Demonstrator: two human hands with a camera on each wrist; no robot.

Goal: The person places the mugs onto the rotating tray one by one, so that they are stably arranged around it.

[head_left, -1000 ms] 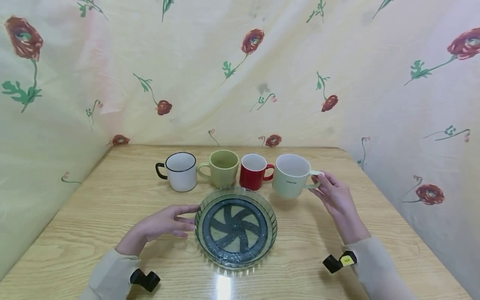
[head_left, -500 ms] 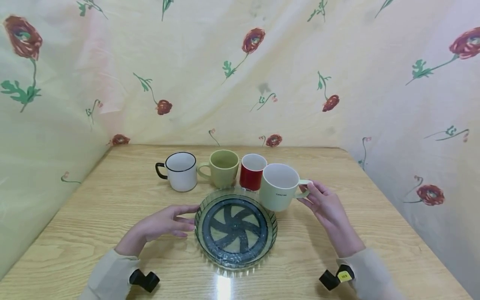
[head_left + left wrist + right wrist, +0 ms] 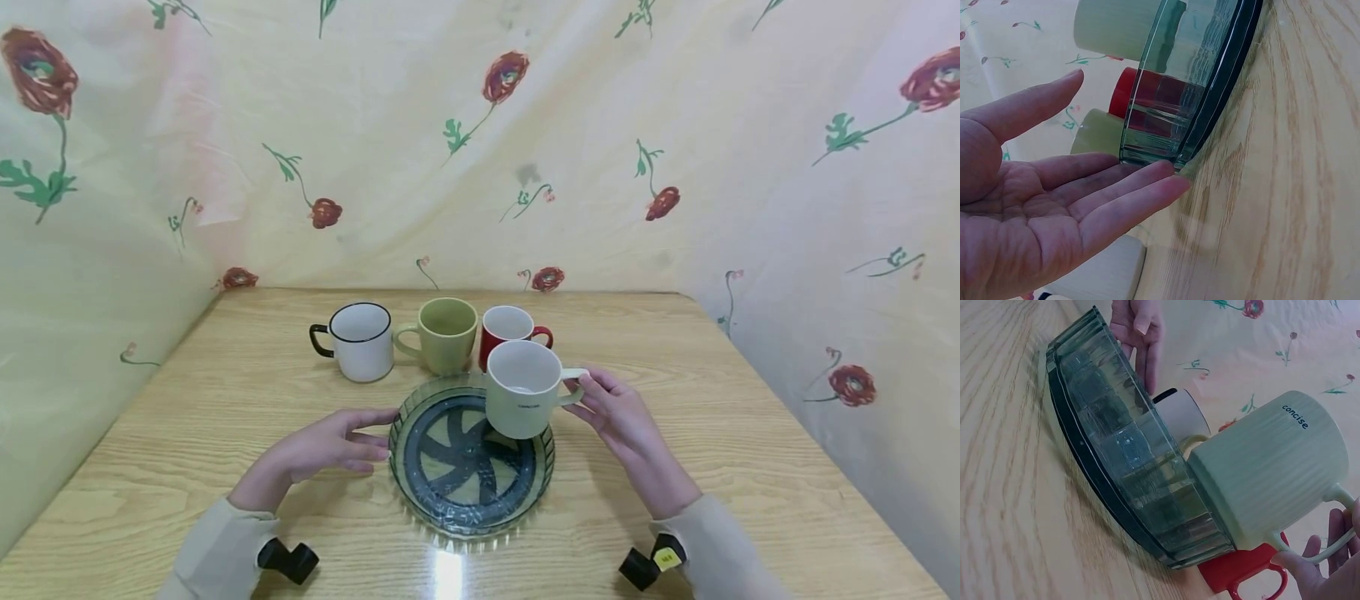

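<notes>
A pale green mug (image 3: 522,392) marked "concise" is held by its handle, which my right hand (image 3: 618,417) pinches between thumb and fingers. In the head view it overlaps the far right part of a round clear glass dish (image 3: 472,517) with a dark swirl base. From the right wrist view, the mug's bottom is right at the dish's rim. My left hand (image 3: 330,450) lies at the dish's left side, its fairly straight fingertips right at the glass wall. Partly hidden behind the held mug stands a red mug (image 3: 491,340) with a white inside.
Along the back of the wooden table (image 3: 187,400) stand a white mug (image 3: 363,350) with a black rim and handle and an olive green mug (image 3: 447,337). A flowered cloth (image 3: 420,125) hangs behind and at both sides.
My right hand has carried the pale green mug leftward and toward me, from beside the red mug to over the dish's far right part. My left hand and the dish have stayed put.
</notes>
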